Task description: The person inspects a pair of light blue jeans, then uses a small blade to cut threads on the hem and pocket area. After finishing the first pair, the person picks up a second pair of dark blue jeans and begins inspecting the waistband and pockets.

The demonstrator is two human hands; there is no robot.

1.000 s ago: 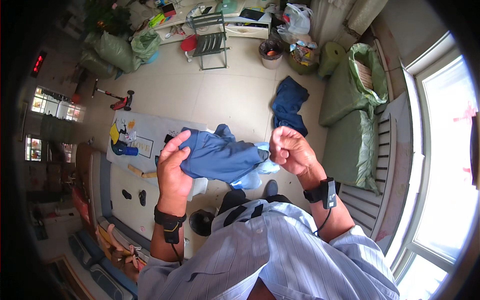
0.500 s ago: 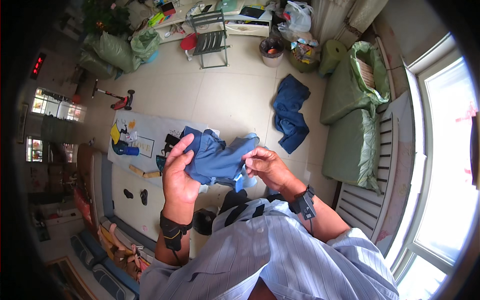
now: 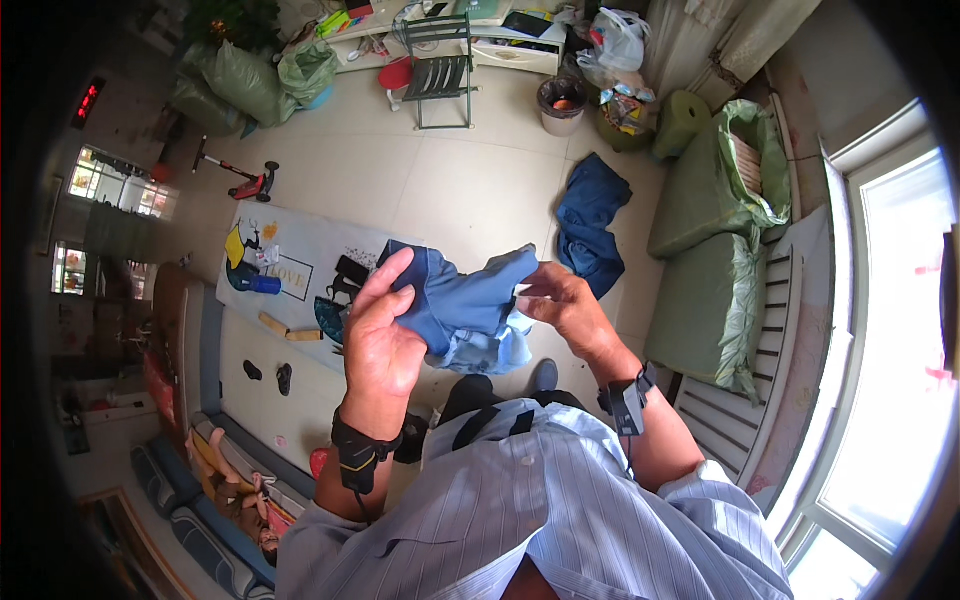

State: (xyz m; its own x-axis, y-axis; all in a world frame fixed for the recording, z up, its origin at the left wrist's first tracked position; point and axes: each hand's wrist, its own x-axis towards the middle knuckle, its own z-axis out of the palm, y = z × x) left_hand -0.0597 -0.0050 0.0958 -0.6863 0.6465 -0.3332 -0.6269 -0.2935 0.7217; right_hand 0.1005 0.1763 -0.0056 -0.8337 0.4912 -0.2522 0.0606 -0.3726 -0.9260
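Observation:
Between my two hands, in front of my chest, a dark blue cloth garment (image 3: pixel 470 297) is stretched sideways; a paler blue side of it hangs below. My left hand (image 3: pixel 383 345) grips its left end, thumb and fingers closed on the cloth. At the other end, the fingertips of my right hand (image 3: pixel 565 308) pinch the garment's right edge. Which kind of garment it is, I cannot make out from the bunched folds. Another dark blue garment (image 3: pixel 592 225) lies crumpled on the floor beyond my right hand.
A low table with a printed white cover (image 3: pixel 285 235) stands to the left. Beyond are a folding chair (image 3: pixel 440 80), a waste bin (image 3: pixel 562 108) and a toy scooter (image 3: pixel 255 185). Large green wrapped bundles (image 3: pixel 690 300) line the right. A person (image 3: pixel 235 490) lies on the sofa at lower left.
My right hand has moved right and slightly up with the garment's edge, spreading the cloth wider. The left hand has shifted a little right, still holding its end.

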